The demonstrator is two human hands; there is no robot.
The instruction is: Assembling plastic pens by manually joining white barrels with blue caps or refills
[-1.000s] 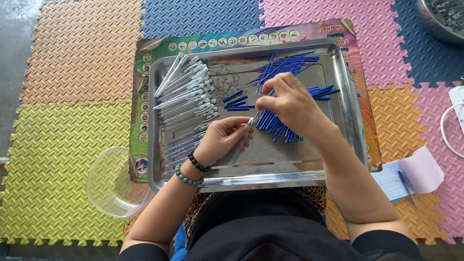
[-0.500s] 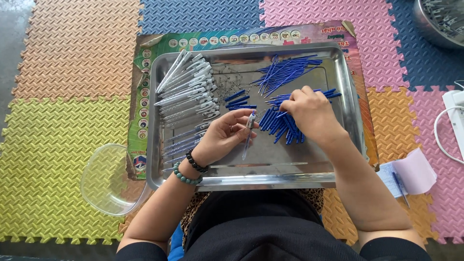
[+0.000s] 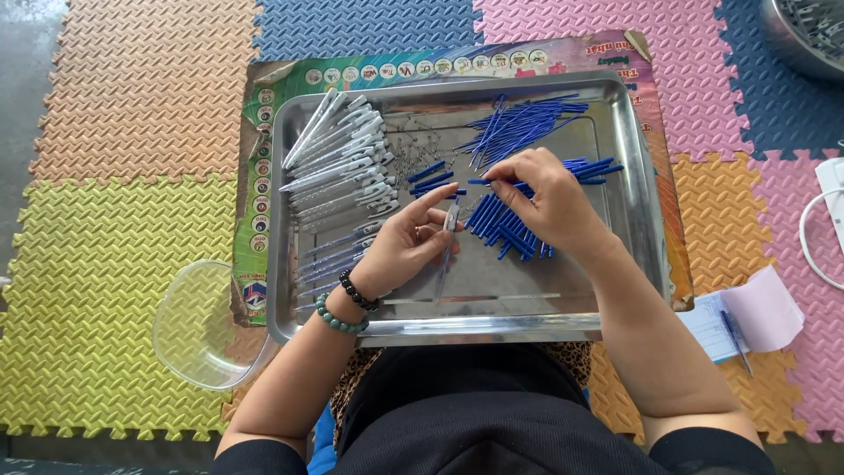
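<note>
Since a moment ago our right hand [image 3: 545,198] has lifted off the heap of blue refills [image 3: 505,224] and now pinches one thin blue refill [image 3: 483,181] at its tip. Our left hand [image 3: 409,246] still pinches a clear pen barrel [image 3: 447,242], slanted over the steel tray [image 3: 457,327]. So we judge the two parts are about to meet; the barrel looks slim, see-through and empty.

Foam floor mats and bystanders around the tray

A clear plastic tub [image 3: 198,325] sits lower left; a steel bowl [image 3: 804,35] top right; a white cable [image 3: 818,237] and pink paper [image 3: 765,310] with a pen [image 3: 732,330] at right.
</note>
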